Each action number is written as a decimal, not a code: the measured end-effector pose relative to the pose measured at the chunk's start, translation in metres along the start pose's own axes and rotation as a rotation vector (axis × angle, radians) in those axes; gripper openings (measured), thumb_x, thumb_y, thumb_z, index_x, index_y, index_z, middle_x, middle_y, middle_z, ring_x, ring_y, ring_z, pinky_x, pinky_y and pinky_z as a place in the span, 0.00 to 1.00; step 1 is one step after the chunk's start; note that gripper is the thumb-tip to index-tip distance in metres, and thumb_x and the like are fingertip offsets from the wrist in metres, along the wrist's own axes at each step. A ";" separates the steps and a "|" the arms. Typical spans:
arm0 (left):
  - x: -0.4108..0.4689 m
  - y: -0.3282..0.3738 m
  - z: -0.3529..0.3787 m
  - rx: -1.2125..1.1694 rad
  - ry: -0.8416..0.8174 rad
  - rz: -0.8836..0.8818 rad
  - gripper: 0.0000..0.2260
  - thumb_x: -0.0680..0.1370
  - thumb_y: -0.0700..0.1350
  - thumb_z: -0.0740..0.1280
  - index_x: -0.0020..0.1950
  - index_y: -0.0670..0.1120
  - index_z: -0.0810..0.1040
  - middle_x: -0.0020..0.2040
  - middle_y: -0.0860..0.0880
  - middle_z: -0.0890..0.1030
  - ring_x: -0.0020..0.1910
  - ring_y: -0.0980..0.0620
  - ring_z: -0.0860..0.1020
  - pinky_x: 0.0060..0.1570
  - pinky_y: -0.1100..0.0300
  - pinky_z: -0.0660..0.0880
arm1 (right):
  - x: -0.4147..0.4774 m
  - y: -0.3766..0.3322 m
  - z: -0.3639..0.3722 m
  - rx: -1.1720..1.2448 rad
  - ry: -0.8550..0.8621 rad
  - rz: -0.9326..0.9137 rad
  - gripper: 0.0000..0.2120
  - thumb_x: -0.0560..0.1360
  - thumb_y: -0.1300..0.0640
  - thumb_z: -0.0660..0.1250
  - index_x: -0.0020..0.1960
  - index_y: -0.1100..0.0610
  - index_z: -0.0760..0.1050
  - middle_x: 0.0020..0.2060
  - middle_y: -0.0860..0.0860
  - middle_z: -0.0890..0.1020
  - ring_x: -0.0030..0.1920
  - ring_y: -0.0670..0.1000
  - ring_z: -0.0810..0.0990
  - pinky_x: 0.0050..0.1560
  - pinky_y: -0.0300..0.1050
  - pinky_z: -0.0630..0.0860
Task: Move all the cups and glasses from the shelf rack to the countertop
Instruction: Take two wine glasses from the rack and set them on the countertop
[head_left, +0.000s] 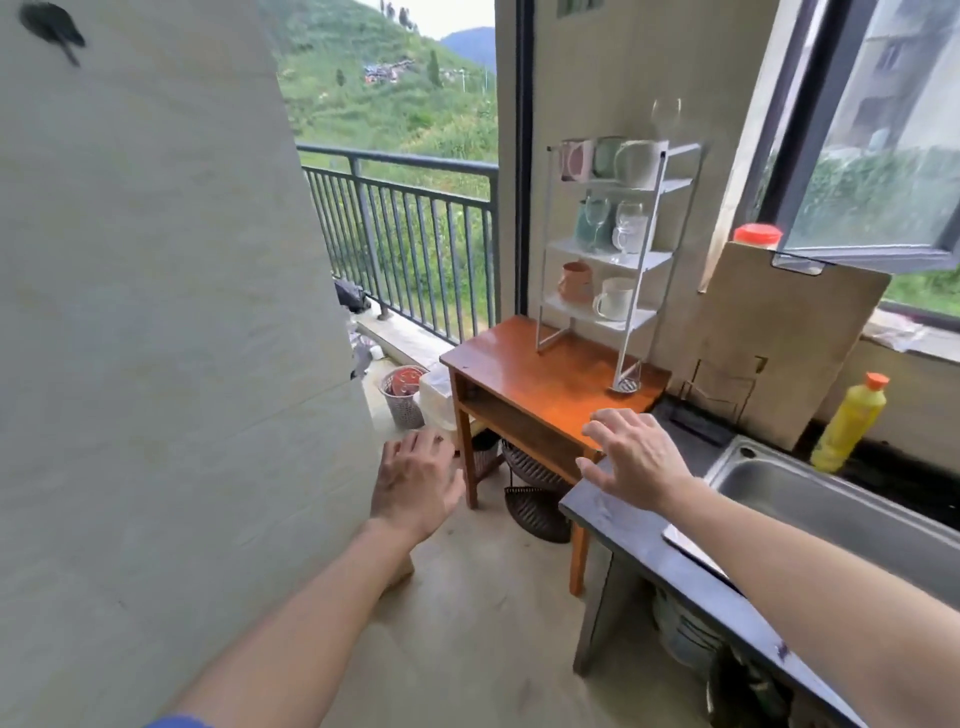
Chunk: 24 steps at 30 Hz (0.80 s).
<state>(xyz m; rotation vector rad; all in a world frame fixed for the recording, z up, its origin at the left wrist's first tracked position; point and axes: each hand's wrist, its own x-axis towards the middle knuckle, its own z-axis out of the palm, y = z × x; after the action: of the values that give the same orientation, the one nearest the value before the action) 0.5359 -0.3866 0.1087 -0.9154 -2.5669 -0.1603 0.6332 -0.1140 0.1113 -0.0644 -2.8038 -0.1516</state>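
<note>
A white three-tier shelf rack (655, 218) stands on a small orange-brown wooden table (540, 384) against the wall. Its top tier holds a pink mug (575, 158), a pale green mug (607, 155) and a white mug (640, 162), with a wine glass (666, 117) above. On the middle tier stand a teal cup (586, 228) and clear glasses (629, 228). The bottom tier carries an orange cup (575, 282) and a white mug (614, 298). My left hand (418, 480) and my right hand (636, 452) hover open, well short of the rack, holding nothing.
A dark countertop (649, 540) with a steel sink (810, 488) runs along the right. A yellow bottle (852, 423) and a cutting board (784, 343) stand behind the sink. A wall fills the left. Baskets (530, 488) sit under the table, and a balcony railing (405, 228) lies beyond.
</note>
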 end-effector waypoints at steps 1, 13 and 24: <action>0.013 -0.007 0.007 -0.005 -0.001 -0.015 0.10 0.70 0.50 0.68 0.45 0.45 0.78 0.45 0.45 0.77 0.44 0.44 0.75 0.43 0.51 0.72 | 0.018 0.003 0.006 0.005 0.006 -0.006 0.21 0.70 0.43 0.67 0.56 0.56 0.77 0.55 0.56 0.79 0.53 0.58 0.78 0.51 0.53 0.75; 0.240 -0.105 0.078 -0.058 0.026 0.119 0.12 0.73 0.52 0.61 0.51 0.47 0.77 0.53 0.47 0.75 0.52 0.47 0.73 0.53 0.52 0.70 | 0.229 0.056 0.048 -0.024 0.134 0.162 0.20 0.71 0.44 0.68 0.56 0.57 0.77 0.56 0.56 0.79 0.54 0.59 0.78 0.53 0.54 0.75; 0.455 -0.087 0.117 -0.340 0.150 0.221 0.11 0.74 0.51 0.64 0.47 0.45 0.77 0.49 0.47 0.76 0.49 0.47 0.75 0.52 0.52 0.69 | 0.364 0.146 0.033 -0.053 0.281 0.288 0.17 0.70 0.48 0.71 0.52 0.58 0.77 0.51 0.55 0.80 0.50 0.59 0.79 0.48 0.53 0.77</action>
<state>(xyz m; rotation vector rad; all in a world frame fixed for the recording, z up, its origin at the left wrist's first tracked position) 0.1228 -0.1621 0.1933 -1.2497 -2.3194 -0.5907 0.2878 0.0449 0.2145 -0.4225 -2.4775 -0.1520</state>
